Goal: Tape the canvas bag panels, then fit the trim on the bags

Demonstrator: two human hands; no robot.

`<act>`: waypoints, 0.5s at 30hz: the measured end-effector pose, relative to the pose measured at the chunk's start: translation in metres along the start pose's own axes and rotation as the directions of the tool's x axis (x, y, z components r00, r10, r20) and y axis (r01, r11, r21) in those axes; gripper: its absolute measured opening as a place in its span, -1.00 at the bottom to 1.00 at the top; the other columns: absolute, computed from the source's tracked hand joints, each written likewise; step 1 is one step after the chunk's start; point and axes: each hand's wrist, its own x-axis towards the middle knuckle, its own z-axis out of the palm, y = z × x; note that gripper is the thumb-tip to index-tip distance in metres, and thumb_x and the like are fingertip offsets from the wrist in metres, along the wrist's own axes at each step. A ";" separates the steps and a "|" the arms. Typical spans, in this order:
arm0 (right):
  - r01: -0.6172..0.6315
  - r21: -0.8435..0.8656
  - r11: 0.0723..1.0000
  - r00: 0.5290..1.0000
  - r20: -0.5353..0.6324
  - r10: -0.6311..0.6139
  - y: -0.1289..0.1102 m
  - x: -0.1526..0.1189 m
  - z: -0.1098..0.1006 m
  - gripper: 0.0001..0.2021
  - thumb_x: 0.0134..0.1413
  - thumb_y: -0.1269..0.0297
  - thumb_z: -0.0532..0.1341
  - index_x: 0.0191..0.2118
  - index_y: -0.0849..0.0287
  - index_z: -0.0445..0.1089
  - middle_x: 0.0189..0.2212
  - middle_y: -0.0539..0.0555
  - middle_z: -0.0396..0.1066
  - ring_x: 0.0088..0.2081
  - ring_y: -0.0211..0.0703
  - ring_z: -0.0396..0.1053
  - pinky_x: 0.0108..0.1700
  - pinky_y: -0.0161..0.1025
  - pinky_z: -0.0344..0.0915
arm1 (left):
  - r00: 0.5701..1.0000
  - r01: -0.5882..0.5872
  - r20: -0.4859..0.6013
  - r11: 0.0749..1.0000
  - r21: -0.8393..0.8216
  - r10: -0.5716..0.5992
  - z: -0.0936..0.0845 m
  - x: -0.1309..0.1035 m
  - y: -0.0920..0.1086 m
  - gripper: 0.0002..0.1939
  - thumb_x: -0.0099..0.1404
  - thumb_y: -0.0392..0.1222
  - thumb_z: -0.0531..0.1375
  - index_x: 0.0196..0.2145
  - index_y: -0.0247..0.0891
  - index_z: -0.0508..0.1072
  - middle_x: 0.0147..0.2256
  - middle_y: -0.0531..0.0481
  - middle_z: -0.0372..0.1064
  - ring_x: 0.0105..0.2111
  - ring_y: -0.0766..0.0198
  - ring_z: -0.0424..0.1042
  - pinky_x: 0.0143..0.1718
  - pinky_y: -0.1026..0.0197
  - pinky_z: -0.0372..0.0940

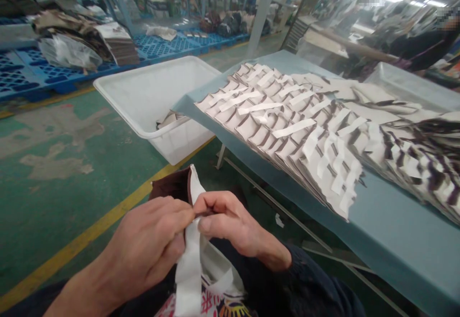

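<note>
- A long blue-grey table [391, 221] runs from the near right to the far middle, and a green floor [53, 173] with a yellow line lies to its left.
- Rows of overlapped pale fabric pieces [287, 130], each with a white strip across it, cover most of the table top; darker striped pieces [424, 164] lie on its right part.
- A white plastic tub [143, 96] stands on the floor at the table's far left end, with a few pale pieces inside.
- Blue pallets [168, 44] with stacked goods sit far left under metal shelving.
- The left hand [147, 245], near and low in the scene, is curled shut, its thumb and fingertips pinching the top of a white strip [189, 269].
- The right hand [237, 226] meets it fingertip to fingertip, also closed in a pinch on the same strip, just right of the left hand.
- The strip hangs down between both hands over the person's lap; a dark brown fabric piece [170, 187] pokes up behind the fingers, touching the strip.
</note>
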 end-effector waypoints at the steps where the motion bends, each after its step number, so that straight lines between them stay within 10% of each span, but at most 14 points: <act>1: -0.008 0.028 1.000 1.000 -0.004 0.008 0.000 0.001 -0.001 -0.78 -0.03 0.12 0.38 -0.41 0.10 0.37 -0.57 -0.17 0.14 -0.51 -0.33 -0.02 -0.45 -0.32 0.01 | 1.000 -0.016 0.000 1.000 0.022 0.016 0.003 -0.002 -0.003 -0.78 0.62 -0.38 0.03 0.04 -0.16 0.40 -0.30 -0.01 0.64 -0.37 0.18 0.64 -0.28 0.16 0.52; 9: 0.023 -0.083 0.996 0.998 -0.063 -0.029 -0.002 0.009 -0.010 -0.81 0.00 0.13 0.27 -0.46 0.11 0.34 -0.59 -0.16 0.15 -0.53 -0.34 0.02 -0.47 -0.34 -0.01 | 0.990 0.138 -0.022 0.988 -0.064 -0.139 0.009 -0.005 -0.006 -0.72 0.56 -0.39 0.12 0.08 -0.08 0.48 -0.22 0.01 0.70 -0.29 0.20 0.70 -0.20 0.23 0.56; 15: 0.368 -0.515 0.774 0.919 0.071 -0.389 -0.017 -0.005 -0.013 -0.93 0.05 0.38 0.24 -0.43 0.10 0.36 -0.52 -0.14 0.29 -0.51 -0.34 0.18 -0.41 -0.34 0.10 | 0.843 0.530 0.233 0.822 -0.209 -0.485 -0.033 0.003 0.002 -0.68 0.64 0.06 0.14 -0.08 0.02 0.71 -0.23 0.10 0.76 -0.29 0.19 0.74 -0.30 0.38 0.56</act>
